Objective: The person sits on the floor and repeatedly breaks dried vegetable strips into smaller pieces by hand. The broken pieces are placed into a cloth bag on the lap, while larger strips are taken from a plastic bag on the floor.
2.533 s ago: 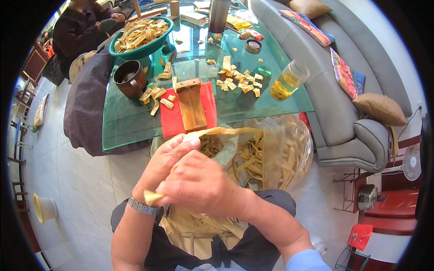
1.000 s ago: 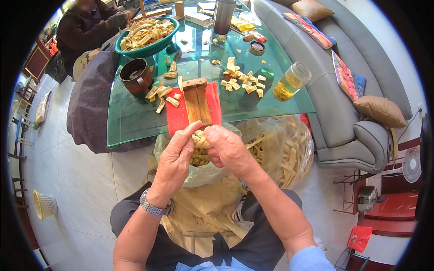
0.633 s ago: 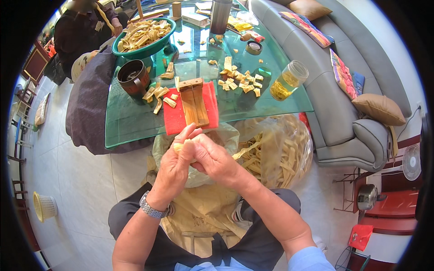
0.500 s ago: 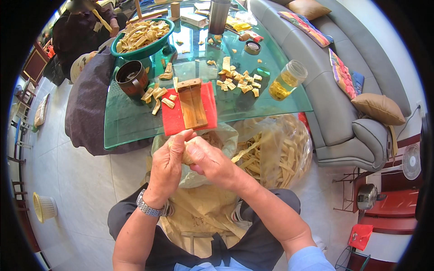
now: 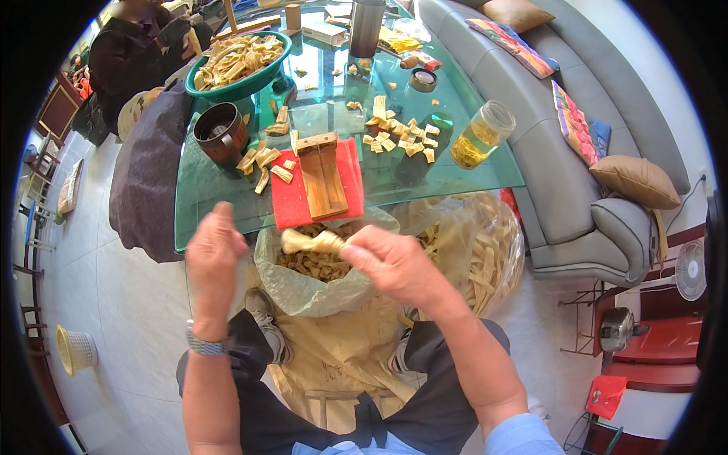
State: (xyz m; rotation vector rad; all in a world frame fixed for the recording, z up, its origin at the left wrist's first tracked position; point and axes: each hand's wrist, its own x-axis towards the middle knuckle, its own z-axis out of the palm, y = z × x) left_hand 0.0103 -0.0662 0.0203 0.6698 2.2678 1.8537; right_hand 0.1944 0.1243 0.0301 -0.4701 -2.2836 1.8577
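My right hand [image 5: 390, 265] grips one end of a pale yellow, knobbly dried strip [image 5: 309, 243]; its exact kind I cannot make out. The strip points left, above an open white plastic sack [image 5: 322, 296] partly filled with brownish pieces. Apart from it, my left hand [image 5: 214, 265] is raised to the left, near the glass table's front edge. Motion blurs its fingers, and nothing shows in it. Just beyond, a small wooden block [image 5: 324, 182] with a raised crosspiece lies on a red cloth [image 5: 287, 203].
Cut pieces [image 5: 409, 138] lie scattered on the glass table [image 5: 220, 231], around a dark mug [image 5: 221, 133], an open jar [image 5: 482, 135] and a green basin [image 5: 241, 89] of strips. A clear bag [image 5: 485, 258] of long strips stands right. Another person [image 5: 133, 57] sits far left.
My hands have come apart. The left has swung away to the left; the right has moved slightly right and up, keeping the strip, which is now exposed. The other person's hands have lowered.
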